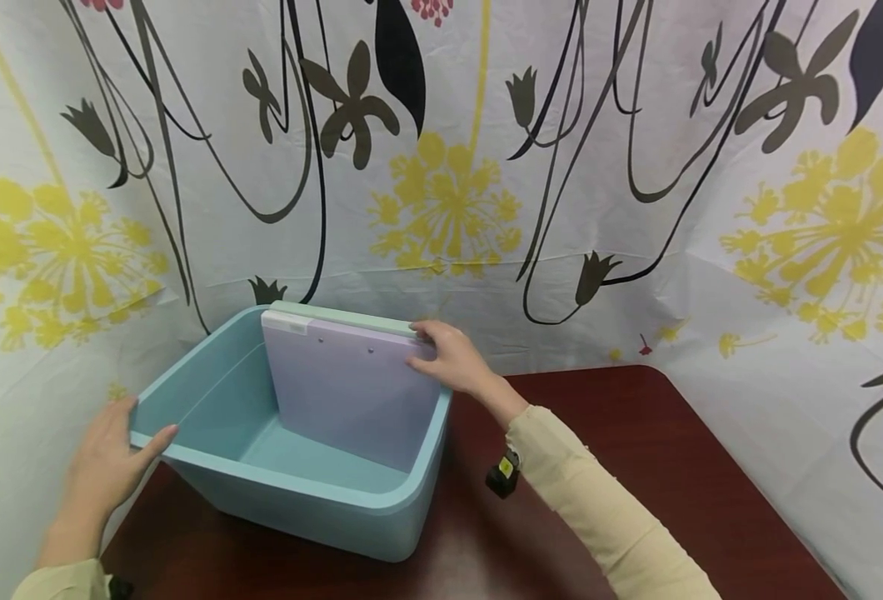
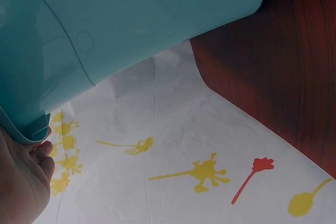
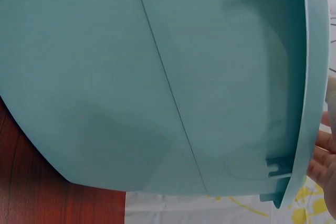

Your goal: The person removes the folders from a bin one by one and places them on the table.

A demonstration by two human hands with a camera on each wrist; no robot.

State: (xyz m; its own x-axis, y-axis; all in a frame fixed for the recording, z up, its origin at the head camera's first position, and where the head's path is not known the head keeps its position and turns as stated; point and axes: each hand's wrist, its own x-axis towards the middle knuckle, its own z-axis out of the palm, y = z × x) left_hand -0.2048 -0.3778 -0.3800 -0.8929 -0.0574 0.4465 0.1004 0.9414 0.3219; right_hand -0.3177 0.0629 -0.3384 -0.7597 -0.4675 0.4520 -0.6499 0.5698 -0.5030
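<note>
A light blue plastic bin (image 1: 284, 479) stands on the table, tilted slightly in the head view. Inside it, a lavender file folder (image 1: 351, 392) with a white label stands upright near the back wall. Directly behind that is a mint green folder (image 1: 351, 317), only its top edge showing. My right hand (image 1: 452, 358) pinches the folders at their top right corner, thumb in front and fingers over the back. At the bin's left front corner my left hand (image 1: 107, 458) grips the rim, thumb on the inner side. The right wrist view shows fingers (image 3: 324, 153) just beyond the rim.
Under the bin is a dark red-brown wooden table (image 1: 606, 450), which extends to the right. A white cloth (image 1: 636, 250) with yellow flowers and dark stems hangs behind and at both sides, close to the table's edges.
</note>
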